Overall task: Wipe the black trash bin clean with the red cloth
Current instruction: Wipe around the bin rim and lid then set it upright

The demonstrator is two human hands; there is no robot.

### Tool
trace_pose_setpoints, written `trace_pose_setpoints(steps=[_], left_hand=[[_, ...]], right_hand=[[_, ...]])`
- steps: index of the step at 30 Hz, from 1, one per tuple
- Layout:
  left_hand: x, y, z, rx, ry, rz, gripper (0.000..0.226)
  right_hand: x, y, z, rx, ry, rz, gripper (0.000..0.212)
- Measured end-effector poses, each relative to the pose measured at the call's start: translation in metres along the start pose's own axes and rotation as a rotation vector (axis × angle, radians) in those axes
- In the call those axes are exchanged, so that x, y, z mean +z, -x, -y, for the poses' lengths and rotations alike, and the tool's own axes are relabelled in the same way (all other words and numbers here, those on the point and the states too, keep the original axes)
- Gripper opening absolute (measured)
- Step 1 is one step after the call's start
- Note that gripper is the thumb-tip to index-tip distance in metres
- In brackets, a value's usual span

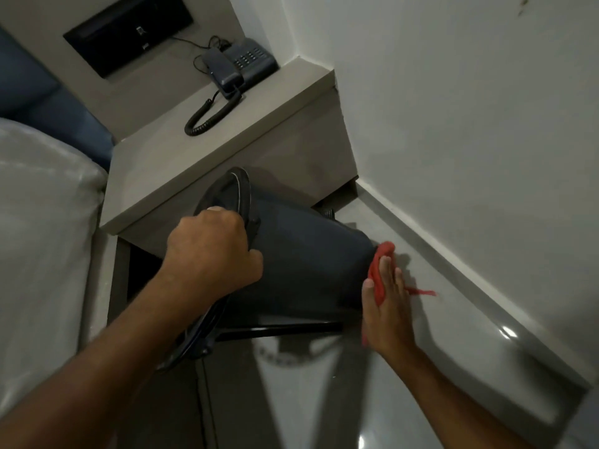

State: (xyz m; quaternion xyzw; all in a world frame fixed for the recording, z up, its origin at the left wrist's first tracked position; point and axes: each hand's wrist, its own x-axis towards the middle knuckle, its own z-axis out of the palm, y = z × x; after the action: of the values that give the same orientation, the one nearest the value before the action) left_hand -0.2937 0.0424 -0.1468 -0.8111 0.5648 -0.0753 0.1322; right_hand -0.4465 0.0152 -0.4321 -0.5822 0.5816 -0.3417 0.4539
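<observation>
Bin (301, 264) at frame centre, tipped on side, lid end toward upper left, base toward right wall. Left hand (210, 251) clamped on rim, fingers curled tight. Right hand (385, 306) flat, fingers pressed together, pushing cloth (377, 280) onto base.

Risks:
- one-hand hold on rim; hard wipe could roll or slip bin onto floor (324, 400)
- cloth bunched, loose thread trailing, may slide from under palm
- hinged lid could swing open

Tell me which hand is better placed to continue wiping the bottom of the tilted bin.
The right hand: it presses the red cloth flat against the base of the black trash bin. The left hand is busy gripping the bin's rim, holding it tilted.
</observation>
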Motion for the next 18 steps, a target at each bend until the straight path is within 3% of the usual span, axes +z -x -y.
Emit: trace_pose_setpoints(steps=[4, 8, 10, 14, 18], left_hand=[[-0.010, -0.007, -0.045, -0.015, -0.148, 0.063, 0.062], [-0.007, -0.012, -0.100, 0.014, -0.123, 0.135, 0.102], [-0.002, -0.011, -0.124, 0.081, -0.129, 0.135, 0.102], [0.015, -0.004, -0.160, 0.096, -0.145, 0.151, 0.088], [0.028, -0.005, -0.167, 0.058, -0.217, 0.150, 0.087]], right_hand=[[-0.030, 0.001, 0.025, 0.204, -0.554, -0.172, 0.055], [-0.057, 0.005, 0.046, 0.113, -0.739, -0.288, 0.067], [-0.066, 0.004, 0.049, 0.109, -0.751, -0.268, 0.068], [-0.075, 0.003, 0.043, 0.226, -0.851, -0.275, 0.047], [-0.073, 0.003, 0.040, 0.240, -0.877, -0.247, 0.070]])
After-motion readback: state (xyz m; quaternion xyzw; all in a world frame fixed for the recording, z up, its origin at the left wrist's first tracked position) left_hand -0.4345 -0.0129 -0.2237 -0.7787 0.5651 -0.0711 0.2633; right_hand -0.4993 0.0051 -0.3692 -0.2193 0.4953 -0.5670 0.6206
